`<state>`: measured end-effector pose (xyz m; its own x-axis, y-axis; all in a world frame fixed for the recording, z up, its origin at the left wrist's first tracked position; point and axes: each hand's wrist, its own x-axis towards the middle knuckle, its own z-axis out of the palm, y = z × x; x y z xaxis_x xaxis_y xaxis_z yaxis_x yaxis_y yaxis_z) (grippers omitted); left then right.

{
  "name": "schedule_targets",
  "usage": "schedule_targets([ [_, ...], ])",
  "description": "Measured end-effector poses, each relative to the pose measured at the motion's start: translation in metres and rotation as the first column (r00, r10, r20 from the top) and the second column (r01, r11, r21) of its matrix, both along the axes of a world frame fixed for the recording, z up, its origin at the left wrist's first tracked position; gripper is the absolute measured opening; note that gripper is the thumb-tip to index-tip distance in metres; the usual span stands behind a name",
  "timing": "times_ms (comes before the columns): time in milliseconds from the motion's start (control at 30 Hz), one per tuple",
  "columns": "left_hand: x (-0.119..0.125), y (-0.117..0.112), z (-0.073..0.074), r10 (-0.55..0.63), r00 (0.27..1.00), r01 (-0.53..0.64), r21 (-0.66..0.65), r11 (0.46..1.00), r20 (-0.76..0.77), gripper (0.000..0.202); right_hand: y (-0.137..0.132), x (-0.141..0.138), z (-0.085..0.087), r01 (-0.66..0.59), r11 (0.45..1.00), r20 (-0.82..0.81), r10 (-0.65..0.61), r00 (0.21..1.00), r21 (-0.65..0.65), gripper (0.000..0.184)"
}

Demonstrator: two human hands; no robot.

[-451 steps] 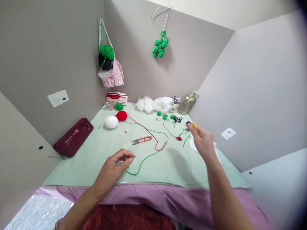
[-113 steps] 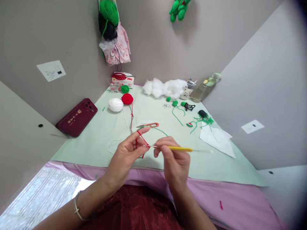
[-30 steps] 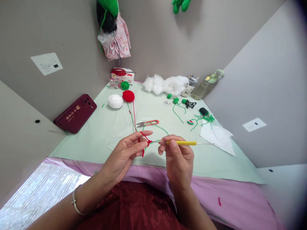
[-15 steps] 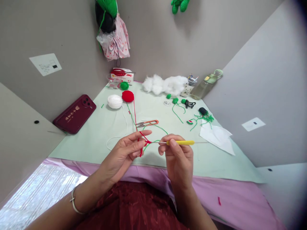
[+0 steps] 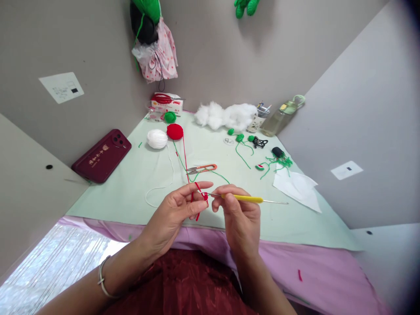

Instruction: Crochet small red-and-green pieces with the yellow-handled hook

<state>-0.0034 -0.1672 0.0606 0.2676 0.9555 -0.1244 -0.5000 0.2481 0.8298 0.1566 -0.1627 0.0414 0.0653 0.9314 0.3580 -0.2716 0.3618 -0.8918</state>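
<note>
My left hand [image 5: 172,214] pinches a strand of red yarn [image 5: 183,151] between thumb and fingers, with a small red knot of stitches [image 5: 204,197] at the fingertips. That strand runs back to a red yarn ball [image 5: 175,131] on the green mat [image 5: 138,192]. My right hand [image 5: 238,216] grips a yellow-handled crochet hook [image 5: 243,198], whose metal tip sits in the red stitches. Both hands hover above the mat's near edge.
Orange thread snips [image 5: 201,168] lie just beyond the hands. A white yarn ball [image 5: 157,138], a green ball [image 5: 169,117], white stuffing [image 5: 226,116], a bottle [image 5: 280,116], green crochet bits [image 5: 241,139], white paper [image 5: 297,188] and a dark red phone [image 5: 101,155] lie around.
Since 15 s ago my hands came together near the front edge with hook and red yarn. In the last second the hook slid left into the stitches, tilting slightly downward to the right.
</note>
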Motion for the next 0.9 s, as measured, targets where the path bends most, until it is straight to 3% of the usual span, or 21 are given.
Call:
schedule_targets([
  [133,-0.001,-0.001,-0.002,0.014,1.000,-0.014,0.026,1.000,-0.020,0.029,0.000,-0.001,0.000,-0.068,0.997,0.031,0.067,0.997,0.047,0.017],
  [233,-0.002,-0.001,-0.002,0.065,0.996,-0.063,0.026,0.998,-0.066,0.031,-0.001,-0.002,0.003,-0.056,0.995,0.094,0.049,0.994,0.078,0.018],
  [367,0.001,-0.001,0.000,0.131,0.989,-0.131,0.003,0.991,-0.072,0.037,-0.007,-0.003,0.004,0.072,0.968,0.316,-0.149,0.937,0.241,0.023],
  [467,0.004,-0.001,-0.001,0.112,0.994,-0.112,-0.058,0.992,0.004,0.046,-0.011,-0.004,-0.001,0.103,0.858,0.501,-0.387,0.774,0.503,0.034],
  [533,0.002,0.000,-0.003,0.042,0.996,-0.033,-0.115,0.993,0.076,0.047,-0.012,-0.003,-0.002,0.095,0.813,0.518,-0.450,0.727,0.574,0.038],
  [633,-0.002,0.005,-0.006,0.008,0.989,0.014,-0.150,0.989,0.149,0.035,-0.008,0.002,0.001,0.168,0.895,0.432,-0.355,0.829,0.414,0.028],
  [700,-0.004,0.007,-0.006,0.063,0.991,-0.049,-0.117,0.992,0.122,0.026,-0.004,0.004,0.005,0.172,0.952,0.312,-0.248,0.917,0.252,0.021],
  [767,-0.002,0.006,-0.006,0.130,0.991,-0.129,-0.039,0.991,0.040,0.027,-0.001,0.003,0.007,0.107,0.979,0.241,-0.148,0.959,0.175,0.020],
  [833,0.001,0.004,-0.005,0.165,0.985,-0.164,0.040,0.986,-0.045,0.040,0.000,-0.001,0.006,0.081,0.970,0.318,-0.153,0.936,0.230,0.020],
  [900,0.004,0.001,-0.005,0.154,0.986,-0.150,0.060,0.987,-0.071,0.053,-0.002,-0.006,0.003,0.130,0.910,0.419,-0.304,0.855,0.394,0.028],
])
